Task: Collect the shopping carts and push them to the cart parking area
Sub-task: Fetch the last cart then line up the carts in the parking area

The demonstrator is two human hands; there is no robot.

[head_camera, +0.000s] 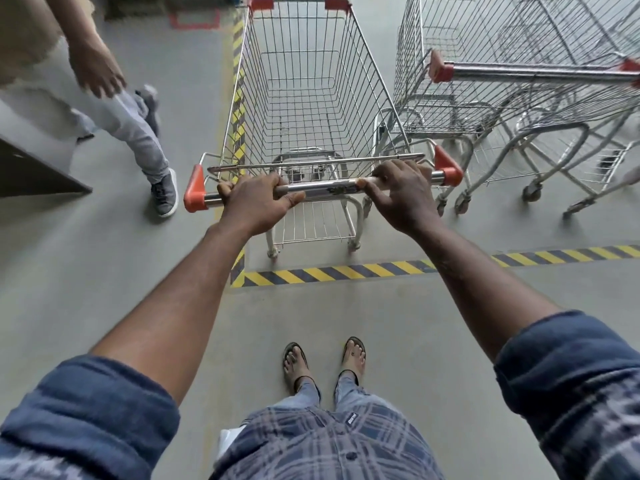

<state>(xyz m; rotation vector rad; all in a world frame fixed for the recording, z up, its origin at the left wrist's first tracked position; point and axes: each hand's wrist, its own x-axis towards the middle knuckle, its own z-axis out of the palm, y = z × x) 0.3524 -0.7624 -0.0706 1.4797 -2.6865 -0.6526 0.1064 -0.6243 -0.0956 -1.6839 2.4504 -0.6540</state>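
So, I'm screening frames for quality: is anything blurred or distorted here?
Head view: the passer-by's hand and leg are motion-blurred; the cart handle, left hand and right hand are sharp; the wide-angle lens bows the striped floor tape; light is soft, without hard shadows.

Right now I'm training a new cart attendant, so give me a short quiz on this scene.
1. True or false: the left hand and right hand both grip the handle.
2. The parked carts stand on which side of the held cart? A) left B) right
3. Fill in: the floor tape is yellow and ____.
Key: 1 true; 2 B; 3 black.
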